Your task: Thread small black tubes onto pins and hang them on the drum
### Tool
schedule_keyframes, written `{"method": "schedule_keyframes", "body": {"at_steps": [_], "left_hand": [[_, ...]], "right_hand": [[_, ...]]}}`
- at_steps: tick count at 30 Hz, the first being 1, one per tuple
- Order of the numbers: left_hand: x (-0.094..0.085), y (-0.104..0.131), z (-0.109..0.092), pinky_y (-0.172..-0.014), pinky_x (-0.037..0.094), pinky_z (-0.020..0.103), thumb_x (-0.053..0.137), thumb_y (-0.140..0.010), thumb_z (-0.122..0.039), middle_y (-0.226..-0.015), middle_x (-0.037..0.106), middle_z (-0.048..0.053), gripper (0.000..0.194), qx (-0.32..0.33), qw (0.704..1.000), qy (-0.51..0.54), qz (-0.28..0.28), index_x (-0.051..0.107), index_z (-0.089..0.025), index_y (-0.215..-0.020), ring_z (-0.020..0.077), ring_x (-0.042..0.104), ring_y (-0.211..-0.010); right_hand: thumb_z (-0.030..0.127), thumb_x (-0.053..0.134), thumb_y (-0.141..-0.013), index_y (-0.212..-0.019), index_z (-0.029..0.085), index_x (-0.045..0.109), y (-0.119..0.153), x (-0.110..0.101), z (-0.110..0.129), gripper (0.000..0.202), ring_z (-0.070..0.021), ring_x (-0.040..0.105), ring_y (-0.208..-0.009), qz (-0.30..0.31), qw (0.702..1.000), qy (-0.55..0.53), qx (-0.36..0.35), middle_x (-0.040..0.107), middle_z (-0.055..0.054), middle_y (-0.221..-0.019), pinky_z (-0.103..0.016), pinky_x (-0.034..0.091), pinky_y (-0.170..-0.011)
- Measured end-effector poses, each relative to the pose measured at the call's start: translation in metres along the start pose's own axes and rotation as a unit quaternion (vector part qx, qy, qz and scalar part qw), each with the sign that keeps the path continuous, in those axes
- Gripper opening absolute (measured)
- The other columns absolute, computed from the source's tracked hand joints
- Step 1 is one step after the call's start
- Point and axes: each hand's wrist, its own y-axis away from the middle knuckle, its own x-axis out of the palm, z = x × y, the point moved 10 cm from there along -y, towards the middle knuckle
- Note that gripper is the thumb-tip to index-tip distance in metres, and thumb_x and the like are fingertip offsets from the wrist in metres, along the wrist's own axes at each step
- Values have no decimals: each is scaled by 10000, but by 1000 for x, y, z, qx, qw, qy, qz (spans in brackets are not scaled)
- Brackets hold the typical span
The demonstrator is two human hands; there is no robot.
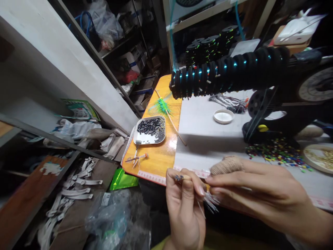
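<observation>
My left hand (pixel 185 206) is closed in a pinch on a small bundle of thin pale strands (pixel 211 201), which fan out to the right below the fingers. A dark grey tip (pixel 179 177) sticks out between its thumb and index finger. Close beside it, my right hand (pixel 267 189) has thumb and fingers pinched together near the strands; anything held between them is too small to make out. Tan wrapping (pixel 226 165) covers its index finger. Both hands are above the table's front edge.
A white tray (pixel 163 137) of dark tubular pieces stands on the orange table (pixel 170 152), near a stick with green bristles (pixel 163 107). A black machine arm wound with rings (pixel 221 78) spans the back. Colourful beads (pixel 281 151), a round dish (pixel 312 163) and a white lid (pixel 223 116) lie right.
</observation>
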Motion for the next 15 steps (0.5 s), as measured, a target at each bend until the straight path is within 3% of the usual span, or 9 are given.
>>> {"method": "schedule_keyframes", "body": {"at_steps": [5,8,12,15], "left_hand": [[0,0,0,-656,460,192,778,-920,-337,-663,594,-32,198,0,1000,7,4,665,-244,-787,106,510,-629],[-1,2,-9,-627,438,208,771,-923,-361,-619,579,-42,182,47,999,-24,1,671,-265,-806,114,487,-602],[-11,1,-57,-642,451,199,806,-890,-380,-575,533,-72,212,187,977,-87,-57,656,-267,-792,107,468,-593],[-15,-17,-109,-916,500,240,810,-898,-341,-604,511,-74,268,276,946,-160,-68,594,-243,-774,117,593,-797]], "right_hand": [[141,705,-924,-1078,252,739,1,7,4,193,-142,755,-759,19,998,55,-27,765,-35,-879,-173,601,-653],[96,620,-947,-1053,213,677,6,15,7,168,-129,718,-753,41,992,110,-51,729,-42,-868,-178,577,-649],[88,596,-921,-1118,218,648,16,13,3,242,-184,722,-863,29,980,185,-70,732,-75,-984,-250,591,-750],[119,607,-931,-1151,255,659,20,6,-8,264,-205,715,-918,15,978,203,-43,718,-73,-1057,-274,579,-786]]}}
